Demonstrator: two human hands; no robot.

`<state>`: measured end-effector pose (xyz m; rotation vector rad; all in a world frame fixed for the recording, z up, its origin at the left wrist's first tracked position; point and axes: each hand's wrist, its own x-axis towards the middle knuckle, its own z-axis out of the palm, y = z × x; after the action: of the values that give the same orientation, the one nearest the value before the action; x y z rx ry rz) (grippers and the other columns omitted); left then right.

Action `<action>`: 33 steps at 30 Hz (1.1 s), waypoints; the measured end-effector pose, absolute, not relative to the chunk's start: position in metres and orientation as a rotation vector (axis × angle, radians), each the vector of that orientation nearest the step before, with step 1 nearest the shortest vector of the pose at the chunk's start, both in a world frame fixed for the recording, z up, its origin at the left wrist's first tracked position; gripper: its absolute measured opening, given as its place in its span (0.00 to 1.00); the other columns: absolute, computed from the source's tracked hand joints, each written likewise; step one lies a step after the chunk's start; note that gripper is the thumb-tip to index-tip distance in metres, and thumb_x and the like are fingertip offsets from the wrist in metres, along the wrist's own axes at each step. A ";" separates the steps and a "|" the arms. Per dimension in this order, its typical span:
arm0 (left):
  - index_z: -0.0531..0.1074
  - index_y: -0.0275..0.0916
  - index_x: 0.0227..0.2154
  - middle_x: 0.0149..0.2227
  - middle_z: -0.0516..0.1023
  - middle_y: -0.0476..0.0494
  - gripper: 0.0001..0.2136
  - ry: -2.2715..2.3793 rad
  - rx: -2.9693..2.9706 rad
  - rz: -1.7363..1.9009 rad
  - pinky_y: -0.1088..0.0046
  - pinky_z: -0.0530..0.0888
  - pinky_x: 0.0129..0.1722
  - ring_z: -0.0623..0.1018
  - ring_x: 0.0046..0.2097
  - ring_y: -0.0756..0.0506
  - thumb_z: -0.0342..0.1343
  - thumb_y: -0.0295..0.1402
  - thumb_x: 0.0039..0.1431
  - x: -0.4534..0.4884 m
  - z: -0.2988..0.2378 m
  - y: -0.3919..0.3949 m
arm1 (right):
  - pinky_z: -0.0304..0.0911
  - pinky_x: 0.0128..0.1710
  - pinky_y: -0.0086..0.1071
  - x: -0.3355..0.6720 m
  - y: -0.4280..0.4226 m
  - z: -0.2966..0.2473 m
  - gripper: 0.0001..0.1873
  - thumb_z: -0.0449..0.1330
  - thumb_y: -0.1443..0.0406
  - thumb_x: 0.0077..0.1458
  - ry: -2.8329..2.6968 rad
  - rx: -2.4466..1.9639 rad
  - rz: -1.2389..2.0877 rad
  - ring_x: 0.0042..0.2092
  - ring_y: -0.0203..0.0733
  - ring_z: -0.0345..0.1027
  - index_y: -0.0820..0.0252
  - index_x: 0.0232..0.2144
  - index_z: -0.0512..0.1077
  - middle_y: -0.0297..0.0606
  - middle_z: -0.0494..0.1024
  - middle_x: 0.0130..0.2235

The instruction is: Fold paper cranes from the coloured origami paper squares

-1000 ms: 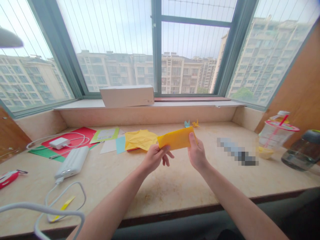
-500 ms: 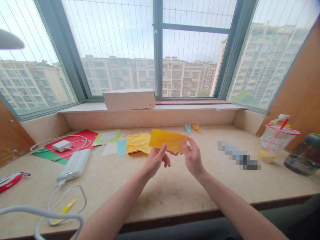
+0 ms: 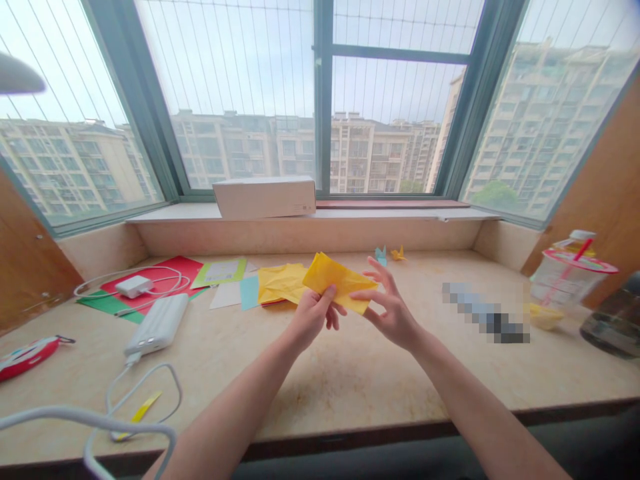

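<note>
A folded sheet of yellow paper (image 3: pixel 334 275) is held above the table, tilted down to the right, its layers parting at the upper left. My left hand (image 3: pixel 314 312) pinches its lower edge, thumb in front and fingers behind. My right hand (image 3: pixel 393 308) is at the paper's right end, thumb and a finger closed on the lower right corner, the other fingers lifted apart. Behind the held piece lies a creased yellow sheet (image 3: pixel 280 281) on a small stack. Two folded paper birds, a blue crane (image 3: pixel 381 255) and an orange crane (image 3: pixel 398 253), stand near the back wall.
Red paper (image 3: pixel 175 273), green paper (image 3: pixel 107 305) and a white power bank (image 3: pixel 157 323) with looping cables lie left. A white box (image 3: pixel 265 199) rests on the sill. At right are a pixelated object (image 3: pixel 485 313), a plastic cup (image 3: pixel 565 277) and a dark container (image 3: pixel 613 327).
The yellow paper has tilted, its right end lower and its layers spreading at the left. My right hand has shifted its grip, with its upper fingers now raised. The view has shifted slightly.
</note>
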<state>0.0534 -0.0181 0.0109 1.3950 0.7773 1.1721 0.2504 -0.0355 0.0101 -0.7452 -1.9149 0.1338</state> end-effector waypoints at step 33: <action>0.75 0.32 0.41 0.40 0.82 0.33 0.18 0.712 1.571 1.113 0.78 0.67 0.16 0.75 0.19 0.52 0.56 0.45 0.59 0.059 0.011 -0.023 | 0.69 0.41 0.35 0.241 -0.024 0.013 0.22 0.69 0.59 0.47 -1.113 -0.723 0.846 0.38 0.39 0.73 0.57 0.45 0.73 0.36 0.78 0.37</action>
<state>0.0594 -0.0228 0.0110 1.5714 0.7125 1.1127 0.2408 -0.0245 0.0132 -0.7228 -1.1134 0.8462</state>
